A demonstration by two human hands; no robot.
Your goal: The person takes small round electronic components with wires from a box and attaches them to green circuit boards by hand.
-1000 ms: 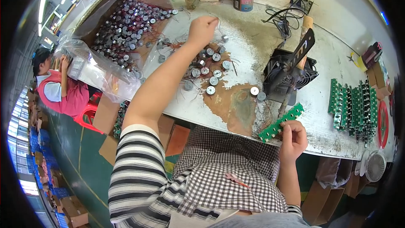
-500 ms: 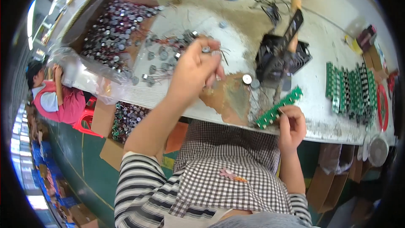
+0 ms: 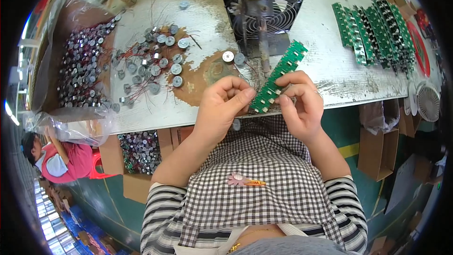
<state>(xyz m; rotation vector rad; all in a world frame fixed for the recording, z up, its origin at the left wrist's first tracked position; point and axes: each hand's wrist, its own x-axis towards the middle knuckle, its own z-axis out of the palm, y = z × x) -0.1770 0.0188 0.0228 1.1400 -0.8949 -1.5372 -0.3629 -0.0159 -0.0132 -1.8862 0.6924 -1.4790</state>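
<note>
My right hand (image 3: 299,106) grips a long green circuit board strip (image 3: 279,75) by its near end, above the front edge of the worn white workbench (image 3: 330,80). My left hand (image 3: 224,106) is closed beside it, fingertips at the strip's near end, with a small round silver part (image 3: 236,124) showing under the hand. Several loose round silver parts with red wires (image 3: 160,63) lie on the bench to the left of my hands.
A black fan (image 3: 264,14) with a wooden-handled tool in front of it stands behind the strip. Rows of green circuit boards (image 3: 373,26) lie at the right. A bag-lined box of round silver parts (image 3: 82,66) is at the left. A person in red (image 3: 59,160) is lower left.
My left hand came back from the pile of round parts to the green strip. My head moved closer, so the bench and hands look larger.
</note>
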